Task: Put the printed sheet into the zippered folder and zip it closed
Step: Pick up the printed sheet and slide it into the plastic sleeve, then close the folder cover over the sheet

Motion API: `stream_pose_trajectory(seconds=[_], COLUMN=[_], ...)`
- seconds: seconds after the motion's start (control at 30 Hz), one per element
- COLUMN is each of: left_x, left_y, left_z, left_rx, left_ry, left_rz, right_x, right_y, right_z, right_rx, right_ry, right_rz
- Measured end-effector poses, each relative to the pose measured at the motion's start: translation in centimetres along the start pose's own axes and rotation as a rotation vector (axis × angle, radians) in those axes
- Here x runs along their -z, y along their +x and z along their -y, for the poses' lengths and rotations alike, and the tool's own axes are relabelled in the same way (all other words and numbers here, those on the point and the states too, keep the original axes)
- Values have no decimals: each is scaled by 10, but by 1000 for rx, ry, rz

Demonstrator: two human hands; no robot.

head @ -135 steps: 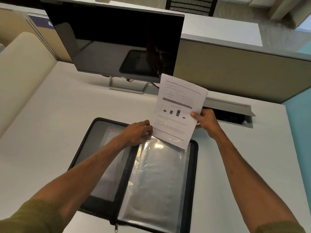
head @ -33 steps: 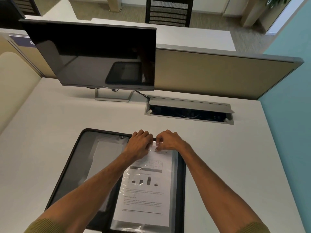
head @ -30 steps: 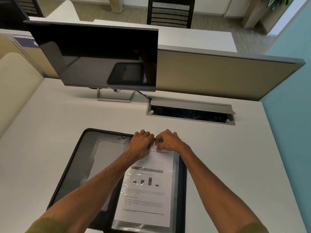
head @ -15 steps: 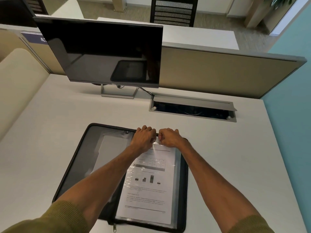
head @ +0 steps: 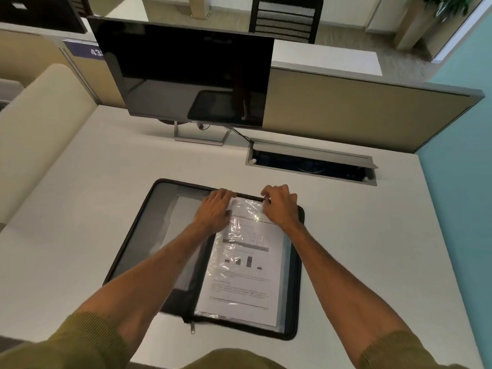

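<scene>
Because the sheet [head: 239, 283] already lies in the clear sleeve [head: 250, 213] on the right half of the open folder [head: 149, 235], mid-frame, the left hand [head: 214, 211] presses the sleeve's upper corner flat while the right hand [head: 281, 206] pinches its top edge, probably seating the paper before zipping.

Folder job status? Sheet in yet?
Done: sheet sits in the clear sleeve on the right half of the folder. In hand: left hand rests on the sleeve's top edge, right hand curls at its top corner; grip unclear. Left: folder lies open, zipper pull at the near edge, nothing zipped.
</scene>
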State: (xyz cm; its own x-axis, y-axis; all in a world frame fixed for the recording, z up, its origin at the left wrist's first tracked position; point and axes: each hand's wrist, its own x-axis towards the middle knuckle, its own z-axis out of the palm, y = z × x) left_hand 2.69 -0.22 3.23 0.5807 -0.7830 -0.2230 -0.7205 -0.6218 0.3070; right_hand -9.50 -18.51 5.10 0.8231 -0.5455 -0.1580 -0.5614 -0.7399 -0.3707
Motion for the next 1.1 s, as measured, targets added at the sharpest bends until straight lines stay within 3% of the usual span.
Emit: stream_pose_trajectory(seconds=[0.33, 0.63, 0.97, 1.1], left_x=[-1, 7, 13, 30], left_y=[-84, -127, -130, -136], left_z=[75, 150, 174, 173], left_rx=[167, 480, 586, 569], left_ry=[-15, -51, -364, -370], left_rz=[-192, -140, -186, -299], right_x=[-39, -86, -98, -86], right_y=[-48, -111, -136, -132], right_z=[55, 96, 114, 113], right_rx=[-4, -152, -191, -171], right_ry=[94, 110, 103, 112], right_rz=[-94, -154, -37, 30])
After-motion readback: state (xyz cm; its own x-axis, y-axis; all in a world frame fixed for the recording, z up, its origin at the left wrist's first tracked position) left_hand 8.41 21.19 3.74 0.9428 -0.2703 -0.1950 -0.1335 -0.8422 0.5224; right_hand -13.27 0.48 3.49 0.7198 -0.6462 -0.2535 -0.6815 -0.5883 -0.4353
